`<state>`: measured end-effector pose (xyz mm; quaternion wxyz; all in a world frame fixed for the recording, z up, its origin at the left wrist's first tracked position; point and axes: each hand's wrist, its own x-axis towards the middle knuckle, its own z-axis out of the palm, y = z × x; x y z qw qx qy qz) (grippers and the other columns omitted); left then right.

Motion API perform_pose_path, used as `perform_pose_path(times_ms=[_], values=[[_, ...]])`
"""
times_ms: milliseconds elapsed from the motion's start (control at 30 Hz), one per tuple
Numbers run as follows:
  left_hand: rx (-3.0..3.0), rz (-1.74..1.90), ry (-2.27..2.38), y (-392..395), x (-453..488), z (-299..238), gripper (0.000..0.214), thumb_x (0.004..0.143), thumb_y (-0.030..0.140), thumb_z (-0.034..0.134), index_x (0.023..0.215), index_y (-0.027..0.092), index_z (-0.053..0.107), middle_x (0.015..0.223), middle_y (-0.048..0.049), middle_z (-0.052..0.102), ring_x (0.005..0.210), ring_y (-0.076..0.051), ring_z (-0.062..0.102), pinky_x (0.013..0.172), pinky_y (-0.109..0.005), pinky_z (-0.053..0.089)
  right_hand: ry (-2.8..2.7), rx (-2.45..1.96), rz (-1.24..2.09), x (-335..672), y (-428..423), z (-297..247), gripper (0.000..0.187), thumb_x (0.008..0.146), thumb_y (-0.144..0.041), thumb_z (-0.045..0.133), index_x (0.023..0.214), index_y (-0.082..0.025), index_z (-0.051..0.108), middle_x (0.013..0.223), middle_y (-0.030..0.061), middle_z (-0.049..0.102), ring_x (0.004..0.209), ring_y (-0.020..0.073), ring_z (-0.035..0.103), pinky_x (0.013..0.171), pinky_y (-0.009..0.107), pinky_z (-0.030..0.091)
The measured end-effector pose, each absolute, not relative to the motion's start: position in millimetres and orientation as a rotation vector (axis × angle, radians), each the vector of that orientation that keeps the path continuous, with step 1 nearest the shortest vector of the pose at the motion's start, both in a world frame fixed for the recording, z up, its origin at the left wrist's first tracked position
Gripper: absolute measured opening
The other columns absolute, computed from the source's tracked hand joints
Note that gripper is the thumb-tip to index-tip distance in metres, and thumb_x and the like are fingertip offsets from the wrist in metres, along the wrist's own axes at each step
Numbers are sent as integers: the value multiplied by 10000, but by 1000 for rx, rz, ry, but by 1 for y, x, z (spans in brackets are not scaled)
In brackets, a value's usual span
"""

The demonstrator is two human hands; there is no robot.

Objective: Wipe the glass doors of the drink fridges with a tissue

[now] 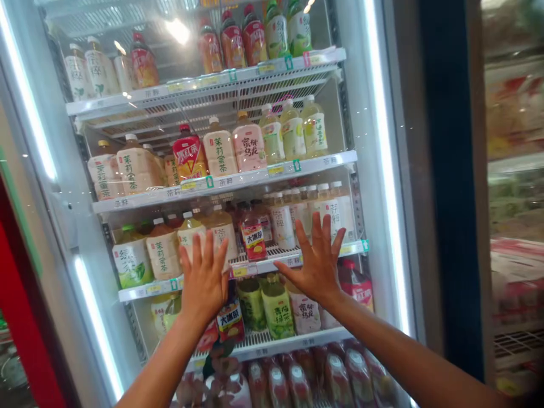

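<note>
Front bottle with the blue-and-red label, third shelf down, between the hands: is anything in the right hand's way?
Probably clear glass: bright reflections suggest it lies between the right hand and the bottle. No other bottle stands in front of it.

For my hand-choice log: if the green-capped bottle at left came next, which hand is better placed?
Probably the left hand: open and empty, it is nearer the green-capped bottle. The right hand, also open, is farther away.
</note>
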<state>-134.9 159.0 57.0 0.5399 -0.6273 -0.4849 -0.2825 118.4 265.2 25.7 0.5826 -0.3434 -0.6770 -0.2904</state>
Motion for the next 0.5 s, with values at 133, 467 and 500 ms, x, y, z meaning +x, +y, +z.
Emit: perform_pose_path(times_ms=[133, 467, 500], values=[[-1349, -905, -1256, 172, -134, 79, 809, 999, 312, 482, 1660, 275, 16, 1737, -77, -103, 1599, -329, -156, 1259, -743, 44, -1602, -777, -716, 107, 260, 4, 1053, 906, -768, 521, 1674, -272, 0, 1738, 106, -152, 1601, 426, -38, 1213, 776, 30], [-1655, -436, -1057, 146, -151, 22, 873, 948, 372, 557, 1662, 263, 66, 1741, -46, -45, 1614, -299, -72, 1324, -579, 2, -1628, -712, -803, 111, 265, -14, 941, 956, -732, 443, 1676, -260, 61, 1749, 108, -86, 1604, 414, -15, 1212, 772, 40], [-1573, -547, -1128, 149, -154, 37, 863, 959, 344, 543, 1662, 268, 49, 1737, -49, -86, 1605, -316, -115, 1312, -624, 21, -1625, -711, -802, 111, 265, -15, 942, 953, -736, 442, 1676, -264, 66, 1750, 104, -86, 1604, 416, -13, 1210, 774, 39]])
